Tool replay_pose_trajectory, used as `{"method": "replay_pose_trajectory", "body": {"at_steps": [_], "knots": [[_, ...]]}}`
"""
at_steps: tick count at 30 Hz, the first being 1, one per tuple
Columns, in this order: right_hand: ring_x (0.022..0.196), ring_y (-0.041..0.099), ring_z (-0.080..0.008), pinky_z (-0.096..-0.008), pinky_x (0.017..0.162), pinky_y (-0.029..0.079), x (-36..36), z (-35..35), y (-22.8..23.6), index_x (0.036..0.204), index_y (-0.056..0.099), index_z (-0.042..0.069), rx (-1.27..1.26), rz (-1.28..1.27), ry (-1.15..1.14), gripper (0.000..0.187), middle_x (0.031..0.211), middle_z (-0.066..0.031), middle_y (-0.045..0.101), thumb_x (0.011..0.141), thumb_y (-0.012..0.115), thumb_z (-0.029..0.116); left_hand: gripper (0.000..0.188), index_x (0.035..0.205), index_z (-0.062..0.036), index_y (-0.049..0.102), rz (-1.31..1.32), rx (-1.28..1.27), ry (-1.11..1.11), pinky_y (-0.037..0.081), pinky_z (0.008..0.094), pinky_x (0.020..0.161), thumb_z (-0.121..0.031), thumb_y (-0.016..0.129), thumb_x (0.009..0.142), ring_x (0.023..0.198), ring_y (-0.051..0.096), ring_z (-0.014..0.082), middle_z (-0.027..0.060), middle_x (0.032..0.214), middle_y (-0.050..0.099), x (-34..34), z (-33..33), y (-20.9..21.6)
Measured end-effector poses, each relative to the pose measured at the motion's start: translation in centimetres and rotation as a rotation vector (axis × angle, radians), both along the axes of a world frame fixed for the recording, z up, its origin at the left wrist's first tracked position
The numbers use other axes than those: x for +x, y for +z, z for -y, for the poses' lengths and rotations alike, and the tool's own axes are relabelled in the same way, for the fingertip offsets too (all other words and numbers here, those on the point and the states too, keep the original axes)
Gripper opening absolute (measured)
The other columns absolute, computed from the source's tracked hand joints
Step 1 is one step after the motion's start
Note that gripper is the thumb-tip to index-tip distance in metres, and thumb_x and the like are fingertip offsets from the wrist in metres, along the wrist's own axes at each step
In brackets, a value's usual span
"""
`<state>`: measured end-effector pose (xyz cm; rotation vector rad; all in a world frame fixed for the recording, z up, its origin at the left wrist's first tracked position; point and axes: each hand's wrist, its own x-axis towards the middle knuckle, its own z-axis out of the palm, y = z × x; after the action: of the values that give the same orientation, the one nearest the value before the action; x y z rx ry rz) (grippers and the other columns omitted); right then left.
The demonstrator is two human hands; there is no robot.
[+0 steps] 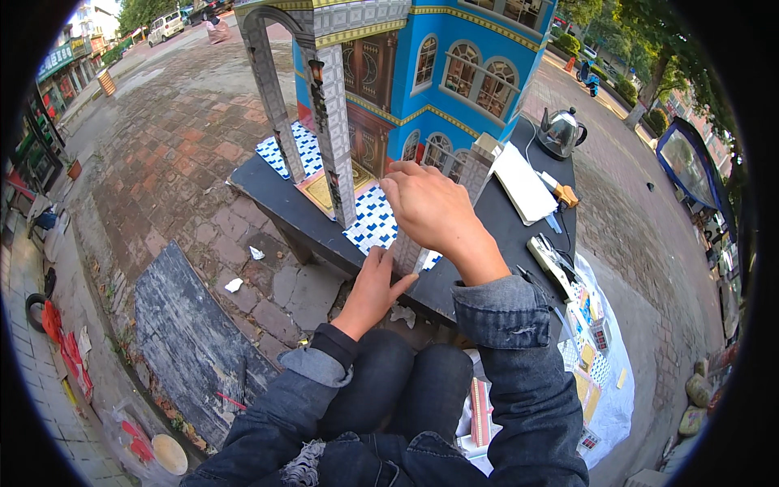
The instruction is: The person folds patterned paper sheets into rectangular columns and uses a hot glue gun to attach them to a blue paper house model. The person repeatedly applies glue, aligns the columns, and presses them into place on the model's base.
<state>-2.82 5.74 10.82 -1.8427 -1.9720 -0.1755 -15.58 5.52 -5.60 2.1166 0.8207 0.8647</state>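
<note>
A model house with blue walls, arched windows and brown doors stands on a dark table. Its base has a blue-and-white tiled floor and a yellow mat. At the near corner is a grey stone-patterned pillar, partly covered by my hands. My right hand is closed round its middle, fingertips hidden behind the hand. Low down, my left hand grips the pillar's foot at the table edge, thumb to the right and fingers to the left. Farther left, an arched grey column stands upright on the floor piece.
On the table lie a white pad, a glue gun and a white power strip. Behind them stands a kettle. Small model pieces lie on a plastic sheet at right. A worn board lies at left.
</note>
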Motion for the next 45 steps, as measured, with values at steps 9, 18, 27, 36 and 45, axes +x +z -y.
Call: {"method": "replay_pose_trajectory", "body": {"at_steps": [9, 18, 27, 36, 45], "knots": [[0.105, 0.067, -0.0371, -0.0507, 0.084, 0.057, 0.0, 0.1, 0.2, 0.102, 0.075, 0.000, -0.024, 0.014, -0.010, 0.038, 0.127, -0.0127, 0.067, 0.104, 0.048, 0.027, 0.061, 0.138, 0.0079, 0.049, -0.012, 0.009, 0.006, 0.051, 0.0458, 0.087, -0.025, 0.075, 0.093, 0.101, 0.057, 0.0412, 0.0230, 0.114, 0.052, 0.0, 0.0, -0.2], [0.105, 0.067, -0.0361, -0.0500, 0.083, 0.057, 0.0, 0.1, -0.1, 0.101, 0.074, 0.001, -0.007, 0.020, -0.006, 0.036, 0.124, -0.0115, 0.068, 0.104, 0.048, 0.026, 0.061, 0.139, 0.0059, 0.049, 0.016, -0.003, 0.005, 0.051, 0.0450, 0.087, -0.024, 0.075, 0.092, 0.101, 0.057, 0.0404, 0.0222, 0.113, 0.053, 0.0, 0.0, -0.2], [0.103, 0.067, -0.0351, -0.0499, 0.080, 0.057, -0.1, 0.1, 0.1, 0.101, 0.074, 0.002, 0.007, 0.024, -0.003, 0.036, 0.124, -0.0106, 0.067, 0.104, 0.048, 0.026, 0.064, 0.141, 0.0071, 0.048, 0.002, 0.003, 0.009, 0.051, 0.0443, 0.088, -0.025, 0.075, 0.093, 0.100, 0.057, 0.0397, 0.0219, 0.113, 0.052, 0.0, 0.0, -0.4], [0.118, 0.063, -0.0361, -0.0478, 0.100, 0.051, -0.4, 0.3, 1.4, 0.117, 0.073, 0.003, -0.178, -0.007, -0.048, 0.045, 0.138, -0.0125, 0.063, 0.107, 0.039, 0.031, 0.065, 0.143, 0.0062, 0.047, -0.002, -0.001, 0.007, 0.051, 0.0440, 0.088, -0.024, 0.075, 0.093, 0.101, 0.057, 0.0389, 0.0215, 0.113, 0.052, 0.1, 0.1, -0.2], [0.101, 0.068, -0.0350, -0.0497, 0.079, 0.057, -0.2, 0.2, 0.0, 0.099, 0.074, 0.002, 0.016, 0.020, -0.010, 0.035, 0.123, -0.0103, 0.068, 0.103, 0.048, 0.024, 0.064, 0.142, 0.0053, 0.047, 0.013, 0.003, 0.007, 0.050, 0.0448, 0.087, -0.024, 0.075, 0.092, 0.100, 0.056, 0.0392, 0.0210, 0.112, 0.052, 0.1, 0.0, -0.4]]}}
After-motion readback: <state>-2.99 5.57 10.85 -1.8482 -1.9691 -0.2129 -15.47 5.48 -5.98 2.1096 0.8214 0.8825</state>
